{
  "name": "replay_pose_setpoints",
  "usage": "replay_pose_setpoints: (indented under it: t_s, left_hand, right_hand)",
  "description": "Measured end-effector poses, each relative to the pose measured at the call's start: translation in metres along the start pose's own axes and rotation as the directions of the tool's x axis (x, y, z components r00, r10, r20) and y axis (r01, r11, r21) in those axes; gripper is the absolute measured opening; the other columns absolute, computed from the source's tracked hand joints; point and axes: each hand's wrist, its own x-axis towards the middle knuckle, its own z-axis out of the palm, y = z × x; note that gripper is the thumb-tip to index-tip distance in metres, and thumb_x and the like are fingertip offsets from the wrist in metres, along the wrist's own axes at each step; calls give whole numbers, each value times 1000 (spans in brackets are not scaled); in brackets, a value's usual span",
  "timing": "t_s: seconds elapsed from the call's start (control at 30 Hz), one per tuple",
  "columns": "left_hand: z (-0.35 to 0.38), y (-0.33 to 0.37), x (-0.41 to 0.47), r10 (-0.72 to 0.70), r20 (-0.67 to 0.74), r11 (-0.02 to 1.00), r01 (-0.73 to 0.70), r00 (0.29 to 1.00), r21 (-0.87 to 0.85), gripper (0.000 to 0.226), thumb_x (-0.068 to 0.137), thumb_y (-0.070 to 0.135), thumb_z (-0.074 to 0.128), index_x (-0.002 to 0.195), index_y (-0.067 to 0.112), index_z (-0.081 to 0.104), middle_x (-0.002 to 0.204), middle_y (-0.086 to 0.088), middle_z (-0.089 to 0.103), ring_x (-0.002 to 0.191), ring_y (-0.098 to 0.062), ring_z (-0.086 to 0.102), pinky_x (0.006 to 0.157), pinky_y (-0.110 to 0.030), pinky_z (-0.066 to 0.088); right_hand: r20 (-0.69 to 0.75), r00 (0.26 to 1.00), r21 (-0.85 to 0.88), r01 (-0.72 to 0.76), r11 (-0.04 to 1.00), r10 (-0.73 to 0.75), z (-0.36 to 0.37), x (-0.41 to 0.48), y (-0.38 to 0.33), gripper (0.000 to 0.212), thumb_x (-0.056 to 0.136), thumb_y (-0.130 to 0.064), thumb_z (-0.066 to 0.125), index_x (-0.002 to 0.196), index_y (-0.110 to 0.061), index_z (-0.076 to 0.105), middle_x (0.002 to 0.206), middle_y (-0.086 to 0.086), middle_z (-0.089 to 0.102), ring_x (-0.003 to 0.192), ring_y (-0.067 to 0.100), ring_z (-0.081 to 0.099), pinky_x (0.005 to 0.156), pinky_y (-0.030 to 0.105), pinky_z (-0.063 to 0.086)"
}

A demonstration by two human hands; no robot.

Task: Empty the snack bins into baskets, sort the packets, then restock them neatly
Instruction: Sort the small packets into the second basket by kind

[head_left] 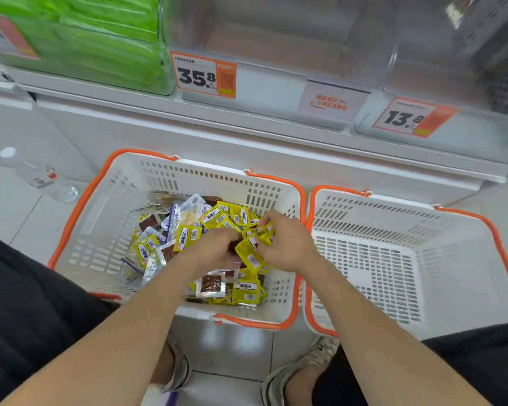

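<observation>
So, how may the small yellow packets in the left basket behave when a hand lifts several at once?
Probably light and floppy: the yellow packets are small flat pouches, and those gripped by the right hand look bent. Their glossy film seems slippery, so a loose bunch may slide apart and fall back into the left basket.

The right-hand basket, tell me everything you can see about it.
The right-hand basket is white plastic with slotted walls and bottom, and orange handles folded down along its rim. It stands upright on the pale tiled floor below the shelf, its left side against the other basket, which holds the packets. No packets show inside it. The person's right forearm crosses in front of its near left corner; whether they touch cannot be told.
</observation>
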Motion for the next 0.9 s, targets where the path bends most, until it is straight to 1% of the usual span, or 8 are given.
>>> replay_pose_setpoints:
  t_s: [0.07,0.17,0.33,0.5,0.6,0.7,0.77,0.9]
  left_hand:
    - [11,20,-9,70,138,958,-28,988,-286,21,100,22,64,109,3,64,100,-7,63,82,-14,67,92,-40,61]
    - [33,42,-11,163,36,987,-162,986,-21,53,89,11,79,138,13,61,134,4,60,102,-19,72,77,-35,63]
    - [96,57,-13,281,19,941,-280,959,192,40,92,22,80,125,21,58,79,1,62,65,-12,65,58,-21,50]
    - [137,50,-4,296,290,830,-396,910,393,58,80,30,81,134,26,58,120,1,69,106,-19,71,93,-42,59]
    - [128,47,2,431,199,680,-461,880,570,61,89,21,69,147,26,49,137,7,52,120,-9,59,99,-28,50]
    - [101,40,10,548,-24,677,-426,836,601,24,92,10,59,106,27,68,99,12,67,87,-6,64,75,-26,48]
    - [73,24,23,514,-148,674,-291,845,679,22,94,8,54,91,25,68,85,9,69,78,-12,66,69,-31,51]
    - [16,-20,44,424,-184,456,-34,887,889,21,95,13,60,113,17,69,116,-5,63,109,-28,61,86,-42,54]
  right_hand:
    - [-111,992,98,-46,994,57,-22,-8,0,30,82,-31,74,106,-29,56,59,-1,60,56,16,57,52,32,40]
    - [1,986,223,-161,961,165,-58,-21,7,27,85,-25,73,107,-28,57,69,5,66,59,21,63,56,34,49]
    - [155,929,159,-360,919,337,-111,-35,42,15,82,-19,68,96,-12,69,77,1,63,77,26,63,65,31,48]
    - [106,873,32,-481,876,476,-110,-47,84,36,80,-53,70,106,-29,63,117,3,61,117,29,59,88,34,45]
    - [-71,912,-233,-410,882,405,-98,-47,86,58,81,-55,67,133,-30,60,144,14,46,140,38,40,114,50,35]
    - [-211,961,-110,-203,973,177,-79,-34,58,33,90,-29,61,120,-18,69,120,10,65,117,32,60,99,44,51]
    - [-160,985,-76,-70,995,57,-58,-24,35,24,91,-22,55,109,-17,70,101,6,71,98,28,68,85,42,56]
    - [138,988,-254,103,962,-70,-9,-4,2,18,94,-14,52,106,-13,66,103,11,67,97,33,64,74,38,50]
